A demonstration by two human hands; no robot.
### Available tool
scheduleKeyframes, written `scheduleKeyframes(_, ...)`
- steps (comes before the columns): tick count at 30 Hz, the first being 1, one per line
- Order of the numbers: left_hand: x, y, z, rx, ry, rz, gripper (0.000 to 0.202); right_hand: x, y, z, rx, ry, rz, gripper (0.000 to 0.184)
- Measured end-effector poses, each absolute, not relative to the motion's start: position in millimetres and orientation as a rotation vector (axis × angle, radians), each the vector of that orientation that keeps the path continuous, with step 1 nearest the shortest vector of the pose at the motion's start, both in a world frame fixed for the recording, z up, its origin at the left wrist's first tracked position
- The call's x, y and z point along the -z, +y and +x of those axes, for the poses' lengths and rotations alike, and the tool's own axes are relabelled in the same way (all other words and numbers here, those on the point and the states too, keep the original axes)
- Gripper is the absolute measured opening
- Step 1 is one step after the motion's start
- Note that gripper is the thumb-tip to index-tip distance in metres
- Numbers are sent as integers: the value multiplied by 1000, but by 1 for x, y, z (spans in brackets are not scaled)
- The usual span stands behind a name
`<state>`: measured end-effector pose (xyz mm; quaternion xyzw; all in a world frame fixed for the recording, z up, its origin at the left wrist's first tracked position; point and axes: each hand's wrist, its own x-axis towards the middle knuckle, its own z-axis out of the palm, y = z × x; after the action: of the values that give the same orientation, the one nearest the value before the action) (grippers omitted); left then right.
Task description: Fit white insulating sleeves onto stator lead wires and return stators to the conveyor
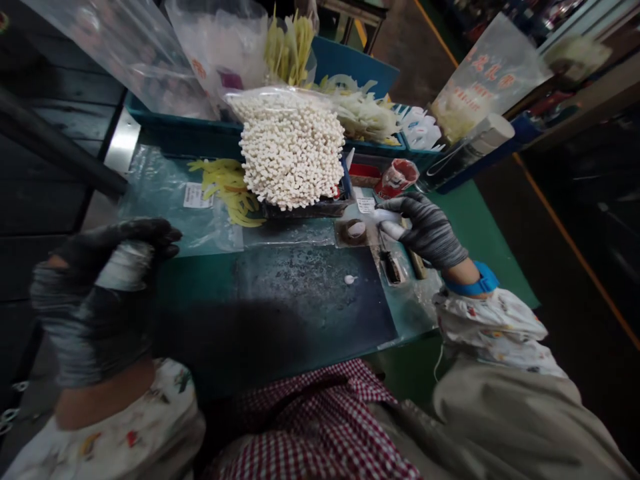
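The left hand [100, 300] closed its grip on a white roll [125, 265] at nine o'clock. The right hand [425, 230], at two o'clock, pinched a white piece [395, 230] over the worktop [300, 293], seemingly mid-assembly.

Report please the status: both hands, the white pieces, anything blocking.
Left hand closed on a white bundle. Right hand grips a white piece. One white piece loose on the mat. Nothing between hands.

knit cloth gloves on hands [425, 230], glossy plastic bag [290, 143], worn matt mat [300, 300]

White roll [125, 265] upright in gloved left hand [95, 300]; small white piece [395, 230] pinched in right hand [425, 230].
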<state>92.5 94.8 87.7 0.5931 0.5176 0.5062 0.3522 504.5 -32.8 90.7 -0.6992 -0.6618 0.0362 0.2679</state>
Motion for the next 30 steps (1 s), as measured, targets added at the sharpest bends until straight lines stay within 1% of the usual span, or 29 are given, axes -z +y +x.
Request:
scheduleKeyframes(3, -94, 82, 100, -1272, 1334, 1550, 29, -92, -47, 482, -246, -1464, -1769, 26)
scheduleKeyframes(5, -96, 70, 106, -1202, 1303, 1641, 27, -95, -58, 463, -351, -1325, -1699, 28)
scheduleKeyframes(8, -91, 47, 115, -1016, 1084, 1816, 19, -99, -73, 432, -540, -1264, -1603, 24)
scheduleKeyframes(10, -83, 30, 123, -888, 907, 1946, 20, -99, -83, 411, -614, -1281, -1595, 17)
scheduleKeyframes(12, -71, 13, 133, -845, 802, 2015, 30, -93, -91, 391, -604, -1306, -1614, 16)
scheduleKeyframes(16, -49, -13, 147, -806, 863, 1868, 58, -74, -102, 355, -626, -1247, -1556, 24)
scheduleKeyframes(18, -44, -20, 149, -764, 892, 1725, 63, -67, -104, 342, -672, -1222, -1537, 25)
scheduleKeyframes(23, -45, -23, 145, -626, 913, 1495, 38, -64, -108, 324, -757, -1218, -1546, 20)
scheduleKeyframes(27, -47, -23, 144, -590, 931, 1371, 34, -66, -116, 325, -866, -1251, -1522, 21)
scheduleKeyframes(28, -48, -23, 145, -584, 936, 1368, 33, -64, -118, 327, -854, -1268, -1522, 21)
scheduleKeyframes(30, -52, -23, 146, -577, 956, 1381, 32, -55, -123, 339, -723, -1251, -1561, 22)
